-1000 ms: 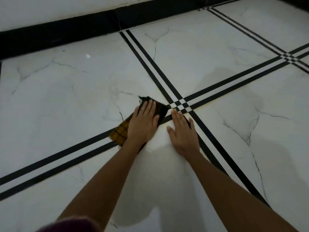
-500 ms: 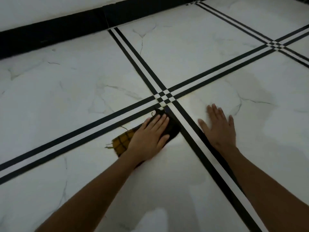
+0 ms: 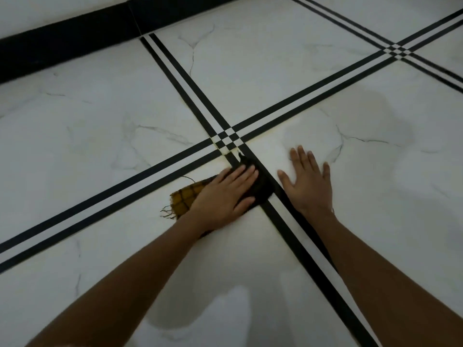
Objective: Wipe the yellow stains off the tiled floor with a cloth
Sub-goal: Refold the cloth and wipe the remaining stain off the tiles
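Note:
A dark cloth with a yellow checked, fringed end (image 3: pixel 184 199) lies on the white marble-look tiled floor (image 3: pixel 100 126), just below the crossing of the black double stripes (image 3: pixel 226 140). My left hand (image 3: pixel 225 194) presses flat on the cloth, fingers pointing toward the crossing, and covers its middle. Faint yellow stains (image 3: pixel 226 152) show along the grout at the crossing and along the stripe edge to its right. My right hand (image 3: pixel 307 181) rests flat on the tile right of the near stripe, fingers spread, holding nothing.
A black skirting band (image 3: pixel 75 38) runs along the wall at the top left. A second stripe crossing (image 3: pixel 397 50) lies at the upper right. Shadows of my arms and head fall on the tiles near me and to the right.
My left hand slid the cloth from above the horizontal stripe down and right onto the near diagonal stripe. My right hand moved across that stripe to the right tile.

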